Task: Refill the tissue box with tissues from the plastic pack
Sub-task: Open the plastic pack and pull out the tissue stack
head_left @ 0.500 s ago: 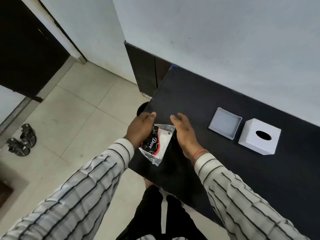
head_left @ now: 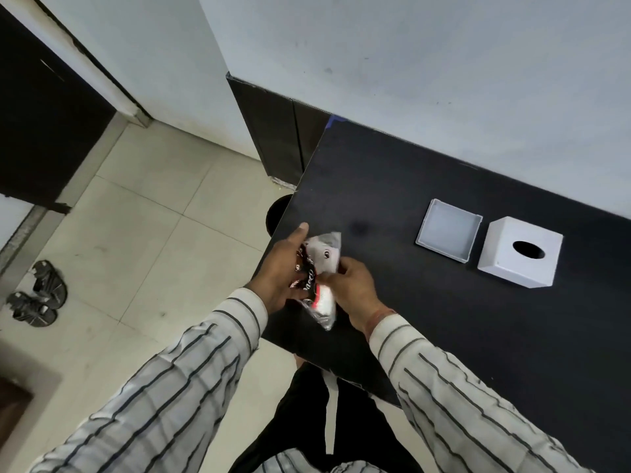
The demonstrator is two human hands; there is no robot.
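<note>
A plastic tissue pack (head_left: 321, 278), clear with black, red and white print, is held over the near left corner of the black table (head_left: 426, 312). My left hand (head_left: 281, 271) grips its left side, thumb stretched up along the edge. My right hand (head_left: 353, 288) pinches its right side with fingers curled. The pack looks crumpled between them, and white tissue shows through the wrapper. The white cube-shaped tissue box cover (head_left: 520, 256), with an oval hole on top, stands at the right. Its shallow white base tray (head_left: 449, 230) lies just to its left, showing nothing inside.
A white wall runs behind the table. Left of the table is tiled floor with a pair of dark sandals (head_left: 37, 295) and a dark doorway. A round dark bin (head_left: 278, 213) shows under the table's left edge.
Both hands have closed on the pack and squeezed it together. It has turned more upright and crumpled, and the right hand's fingers have curled from flat onto its edge.
</note>
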